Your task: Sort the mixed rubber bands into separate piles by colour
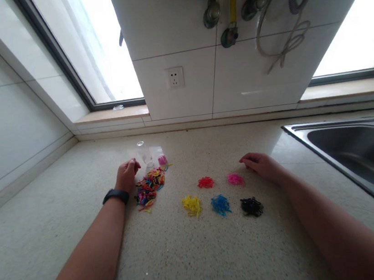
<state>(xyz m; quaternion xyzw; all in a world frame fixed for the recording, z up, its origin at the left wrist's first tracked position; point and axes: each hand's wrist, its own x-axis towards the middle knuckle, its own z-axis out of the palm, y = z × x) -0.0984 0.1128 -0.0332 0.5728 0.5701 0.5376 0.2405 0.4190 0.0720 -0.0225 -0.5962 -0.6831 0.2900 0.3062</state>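
My left hand [128, 171], with a dark band at its wrist, rests closed on the counter beside a mixed heap of small multicoloured elastic bands [150, 186]. My right hand [258, 164] lies with its fingers curled together, just right of a small pink pile of bands [235, 179]. Nothing shows in either hand. Nearby are separate piles of red bands [205, 182], yellow bands [192, 205], blue bands [221, 205] and black bands [251, 207]. Behind the mixed heap are a clear plastic container [145, 154] and a pink object [162, 160], perhaps its lid.
The speckled counter [189, 259] ends at a front edge below. A steel sink [363, 149] is set in at the right. On the tiled back wall are a socket [175, 77] and several pipes with valves [211, 13]. Windows stand on both sides.
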